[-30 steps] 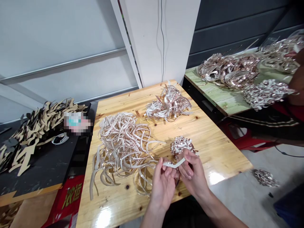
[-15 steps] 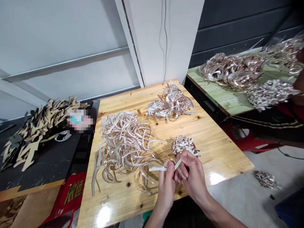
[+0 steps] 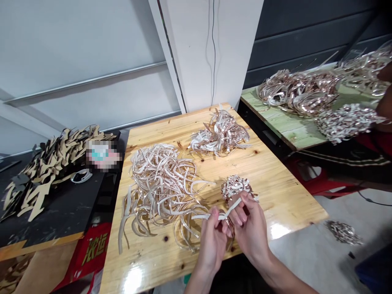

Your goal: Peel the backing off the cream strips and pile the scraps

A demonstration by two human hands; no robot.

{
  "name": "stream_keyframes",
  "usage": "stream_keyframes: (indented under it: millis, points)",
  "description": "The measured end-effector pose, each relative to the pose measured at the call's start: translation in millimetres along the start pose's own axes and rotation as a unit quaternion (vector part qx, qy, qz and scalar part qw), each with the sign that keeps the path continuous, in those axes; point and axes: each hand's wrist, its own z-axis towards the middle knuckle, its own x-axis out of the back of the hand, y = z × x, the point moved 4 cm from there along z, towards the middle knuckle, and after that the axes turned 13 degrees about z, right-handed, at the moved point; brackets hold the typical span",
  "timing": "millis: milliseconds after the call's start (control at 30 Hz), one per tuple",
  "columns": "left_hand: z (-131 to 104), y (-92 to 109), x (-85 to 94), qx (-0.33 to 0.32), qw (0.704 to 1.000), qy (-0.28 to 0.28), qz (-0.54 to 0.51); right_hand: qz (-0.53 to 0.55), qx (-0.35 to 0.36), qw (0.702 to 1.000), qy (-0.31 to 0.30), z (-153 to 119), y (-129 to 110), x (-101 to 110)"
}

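l hand has a pale strip pinched btwn thumb & fingers, r hand nips its upper end, tips closed on it; strip's held above the wood table, bent in a shallow v btwn the hands, w/ a free end poking out past the l thumb. to handle it well, a light pinch is prob enough for sth this thin; pull evenly so the bend doesn't crease. mind the free end: it's right by the loose strip pile & could snag. r knuckles should stay off the crinkly clump just behind.
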Motion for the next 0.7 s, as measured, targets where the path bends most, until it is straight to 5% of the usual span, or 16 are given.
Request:
stream_keyframes:
  millis: [100, 233, 400, 533, 700]
  points:
    - [3.0, 7.5, 7.6, -0.061, 0.998, 0.005, 0.025, 0.013, 0.034, 0.999, -0.024, -7.1, -5.3, -2.0]
    - [4.2, 35.4, 12.9, -0.229, 0.967, 0.021, 0.113, -0.012, 0.088, 0.994, -0.071, -14.3, -9.6, -1.7]
    - [-2.6, 53.9, 20.7, -0.365, 0.911, 0.018, 0.19, -0.121, 0.039, 0.983, -0.134, -2.3, -5.8, 4.1]
    - [-11.9, 50.1, 31.1, -0.427, 0.859, 0.005, 0.282, -0.298, -0.007, 0.934, -0.196, 2.3, -0.8, 7.3]
    - [-17.0, 46.3, 34.3, -0.459, 0.801, -0.036, 0.382, -0.467, 0.025, 0.845, -0.26, -6.9, 3.8, -0.3]
